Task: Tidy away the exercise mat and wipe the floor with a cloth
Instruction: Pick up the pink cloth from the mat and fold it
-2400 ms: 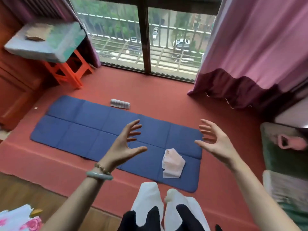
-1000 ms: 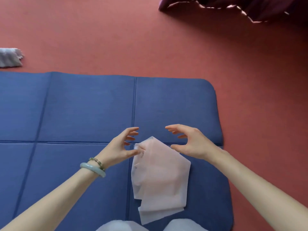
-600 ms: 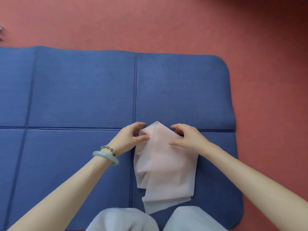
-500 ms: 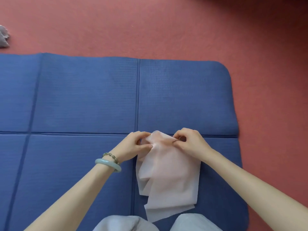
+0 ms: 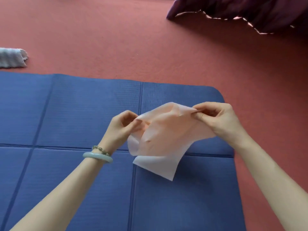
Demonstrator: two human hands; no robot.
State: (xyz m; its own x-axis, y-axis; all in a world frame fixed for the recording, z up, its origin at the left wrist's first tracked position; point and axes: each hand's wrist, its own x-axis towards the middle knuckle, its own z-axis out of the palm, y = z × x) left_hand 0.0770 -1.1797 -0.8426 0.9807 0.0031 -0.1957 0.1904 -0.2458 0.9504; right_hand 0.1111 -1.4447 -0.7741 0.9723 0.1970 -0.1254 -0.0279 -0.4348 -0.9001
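The thin pink cloth (image 5: 165, 139) hangs at mid-frame just above the blue mat (image 5: 75, 114), pinched at its top edge by the left hand (image 5: 122, 126) and right hand (image 5: 216, 117). It looks light and limp, so corners likely give the best hold.

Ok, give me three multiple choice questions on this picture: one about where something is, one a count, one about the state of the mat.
1. Relative to the blue mat, the grey cloth lies: A on it; B on the floor beyond its far edge; C under it.
2. How many hands pinch the pink cloth? A none; B one; C two.
3. The blue mat is: A spread flat; B rolled up; C folded in half.

1 B: it rests on red floor past the far edge.
2 C: the left hand and right hand each pinch its upper edge.
3 A: its panels lie open, creases showing.
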